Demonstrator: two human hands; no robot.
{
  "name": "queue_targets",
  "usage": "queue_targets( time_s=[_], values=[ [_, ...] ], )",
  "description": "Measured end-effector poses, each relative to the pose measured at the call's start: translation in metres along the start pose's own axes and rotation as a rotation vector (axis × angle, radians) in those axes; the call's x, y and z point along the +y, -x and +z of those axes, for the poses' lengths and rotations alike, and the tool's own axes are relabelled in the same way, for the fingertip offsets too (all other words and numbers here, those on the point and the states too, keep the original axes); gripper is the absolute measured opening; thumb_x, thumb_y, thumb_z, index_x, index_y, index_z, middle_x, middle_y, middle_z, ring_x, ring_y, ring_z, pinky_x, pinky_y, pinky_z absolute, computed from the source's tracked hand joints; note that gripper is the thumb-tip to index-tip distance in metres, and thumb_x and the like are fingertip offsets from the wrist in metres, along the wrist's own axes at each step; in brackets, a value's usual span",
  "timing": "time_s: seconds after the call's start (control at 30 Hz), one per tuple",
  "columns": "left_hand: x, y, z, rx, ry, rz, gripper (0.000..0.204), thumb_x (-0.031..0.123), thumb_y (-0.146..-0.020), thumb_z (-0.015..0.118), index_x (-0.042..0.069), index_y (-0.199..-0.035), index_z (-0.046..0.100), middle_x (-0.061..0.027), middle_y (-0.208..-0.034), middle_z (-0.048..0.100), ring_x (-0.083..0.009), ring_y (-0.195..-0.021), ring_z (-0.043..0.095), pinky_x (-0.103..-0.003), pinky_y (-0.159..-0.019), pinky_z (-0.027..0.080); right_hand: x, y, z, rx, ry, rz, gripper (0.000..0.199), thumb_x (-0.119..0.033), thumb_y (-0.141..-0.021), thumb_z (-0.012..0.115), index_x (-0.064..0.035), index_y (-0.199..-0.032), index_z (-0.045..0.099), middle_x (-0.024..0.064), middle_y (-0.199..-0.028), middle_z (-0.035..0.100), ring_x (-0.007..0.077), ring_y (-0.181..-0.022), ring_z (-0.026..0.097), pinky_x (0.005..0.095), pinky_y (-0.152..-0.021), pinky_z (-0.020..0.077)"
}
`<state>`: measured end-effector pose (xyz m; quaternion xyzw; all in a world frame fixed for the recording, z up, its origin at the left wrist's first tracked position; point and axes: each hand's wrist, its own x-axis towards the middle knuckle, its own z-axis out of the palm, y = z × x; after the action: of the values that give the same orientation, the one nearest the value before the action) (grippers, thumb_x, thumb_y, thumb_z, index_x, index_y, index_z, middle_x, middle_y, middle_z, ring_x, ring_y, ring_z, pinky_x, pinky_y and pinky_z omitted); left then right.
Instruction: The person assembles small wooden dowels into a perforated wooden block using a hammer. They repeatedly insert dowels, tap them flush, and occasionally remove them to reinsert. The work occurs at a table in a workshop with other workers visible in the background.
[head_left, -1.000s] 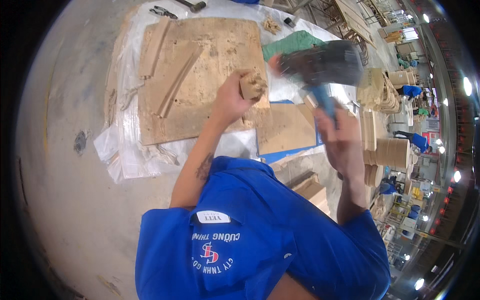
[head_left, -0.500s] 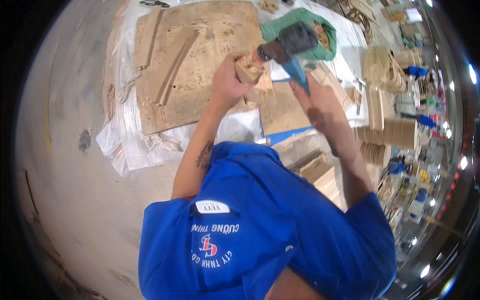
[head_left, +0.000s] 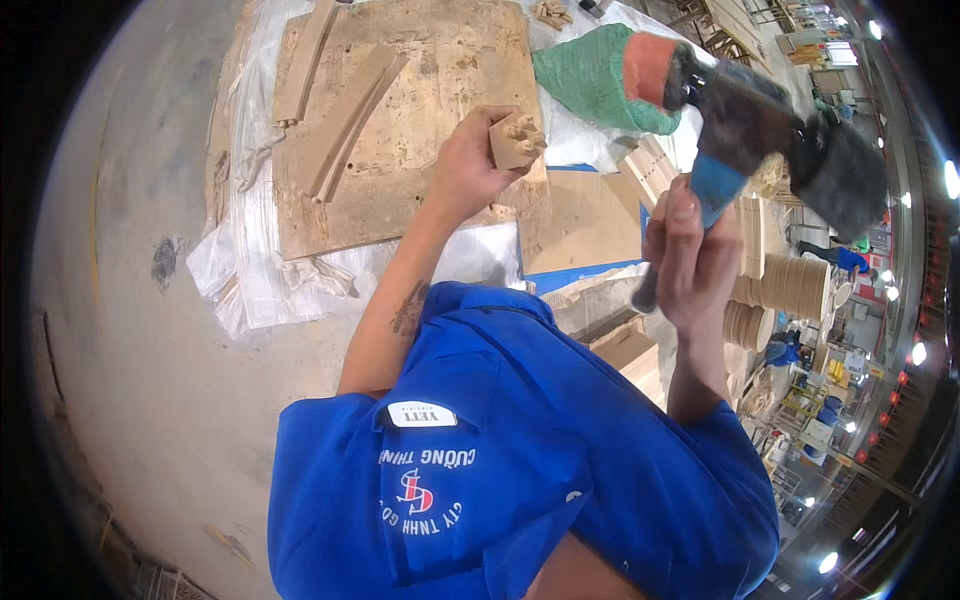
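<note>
My left hand (head_left: 466, 172) is wrapped around a wooden block (head_left: 509, 150), its end turned up over the worktop board. Several short wooden dowels (head_left: 524, 130) stick out of that end. Raised to the right, my right hand (head_left: 692, 252) grips a mallet (head_left: 742, 112) by its blue handle. The mallet has a dark head with an orange-red face on one side, and it is apart from the block. Two curved wooden strips (head_left: 358, 125) lie side by side on the worn wooden board (head_left: 430, 70), left of my left hand.
More wooden strips (head_left: 304, 70) lie at the board's far left. A green sack (head_left: 585, 80) stands beyond the mallet. Brown cardboard (head_left: 580, 225) lies right of the board, near wooden pieces (head_left: 648, 168). Stacked rounded wooden parts (head_left: 785, 285) stand farther right. White plastic sheeting (head_left: 250, 285) hangs over the near left edge.
The mallet has lifted off the dowelled end of the block and swung up and right with my right hand. My left hand and the block have shifted slightly right.
</note>
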<state>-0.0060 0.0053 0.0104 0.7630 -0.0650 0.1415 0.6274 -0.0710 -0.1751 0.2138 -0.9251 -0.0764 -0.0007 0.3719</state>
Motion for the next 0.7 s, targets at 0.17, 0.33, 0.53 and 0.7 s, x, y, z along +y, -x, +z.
queue_targets(
  time_s=[0.17, 0.33, 0.53, 0.7],
  values=[
    [-0.002, -0.001, 0.005, -0.054, 0.041, 0.018, 0.058, 0.020, -0.072, 0.084, 0.007, -0.123, 0.062, -0.0172, -0.112, 0.068, -0.0353, -0.105, 0.066, -0.042, -0.089, 0.053, 0.031, -0.006, 0.030, -0.246, 0.357, -0.079, 0.032, -0.032, -0.099, 0.063, 0.0002, -0.100, 0.065, 0.0250, -0.070, 0.062, 0.0426, -0.068, 0.065, 0.0474, -0.061, 0.0484],
    [-0.001, -0.012, 0.004, -0.069, -0.113, 0.040, 0.061, 0.019, -0.074, 0.086, 0.005, -0.126, 0.057, -0.0144, -0.111, 0.072, -0.0269, -0.098, 0.072, -0.037, -0.084, 0.057, 0.082, 0.009, 0.049, -0.060, 0.008, 0.234, 0.033, -0.031, -0.099, 0.063, 0.0016, -0.097, 0.064, 0.0142, -0.065, 0.057, 0.0250, -0.061, 0.058, 0.0387, -0.058, 0.0439],
    [-0.071, 0.001, -0.012, -0.050, -0.164, -0.170, 0.064, 0.023, -0.076, 0.084, 0.001, -0.128, 0.053, -0.0210, -0.111, 0.068, -0.0357, -0.105, 0.068, -0.041, -0.089, 0.053, 0.195, 0.036, 0.099, 0.183, -0.141, 0.518, 0.036, -0.031, -0.096, 0.064, 0.0019, -0.110, 0.066, 0.0172, -0.067, 0.060, 0.0240, -0.062, 0.059, 0.0405, -0.062, 0.0464],
    [-0.072, -0.009, -0.025, -0.129, -0.201, -0.246, 0.057, 0.026, -0.082, 0.081, -0.004, -0.122, 0.052, -0.0255, -0.107, 0.067, -0.0404, -0.102, 0.067, -0.043, -0.085, 0.053, 0.310, 0.049, 0.139, 0.292, 0.187, 0.599, 0.035, -0.024, -0.094, 0.063, 0.0013, -0.119, 0.064, 0.0178, -0.079, 0.066, 0.0365, -0.073, 0.066, 0.0452, -0.070, 0.0510]
  ],
)
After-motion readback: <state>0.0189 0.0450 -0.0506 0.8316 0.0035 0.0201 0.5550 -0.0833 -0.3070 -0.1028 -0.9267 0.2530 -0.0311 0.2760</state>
